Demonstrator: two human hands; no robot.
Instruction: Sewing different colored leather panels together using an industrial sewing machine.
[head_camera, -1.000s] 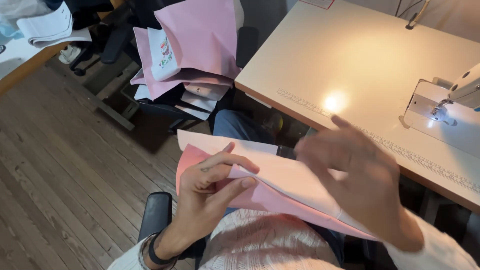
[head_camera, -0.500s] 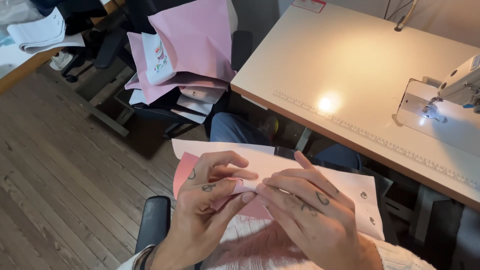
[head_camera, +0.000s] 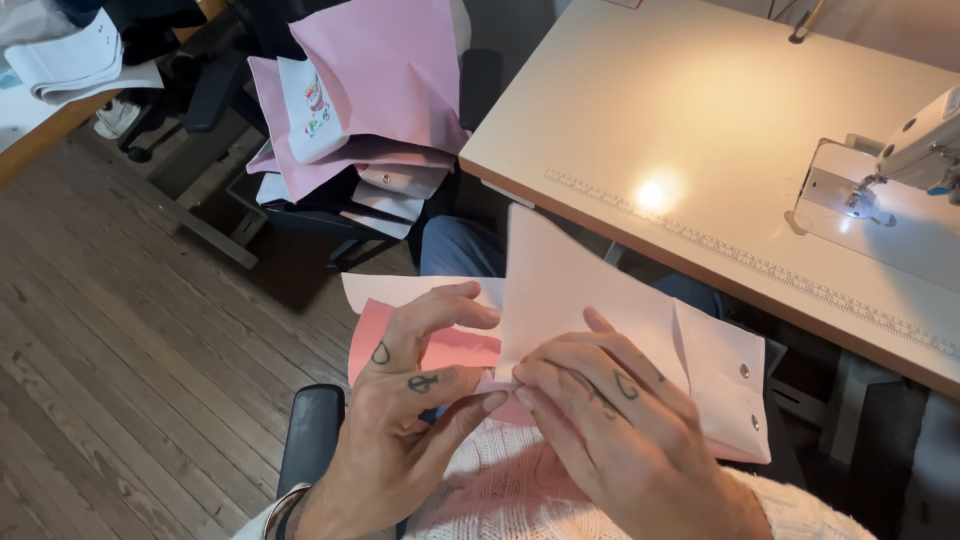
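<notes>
Over my lap I hold a pale pink fabric piece (head_camera: 590, 300) with two metal snaps near its right edge. A darker pink layer (head_camera: 455, 348) shows beneath it on the left. My left hand (head_camera: 410, 400) pinches the lower edge of the fabric between thumb and fingers. My right hand (head_camera: 610, 420) grips the same edge just beside it, fingertips almost touching the left ones. The upper flap of the pale piece stands lifted toward the sewing table.
A beige sewing table (head_camera: 700, 130) with a ruler strip along its front edge lies ahead, a white sewing machine (head_camera: 890, 170) with a lit lamp at its right. A chair piled with pink fabric pieces (head_camera: 370, 90) stands at left on the wooden floor (head_camera: 120, 330).
My right hand came down from mid-air onto the fabric and joined the left at its lower edge. The pale flap has since lifted up toward the table.
</notes>
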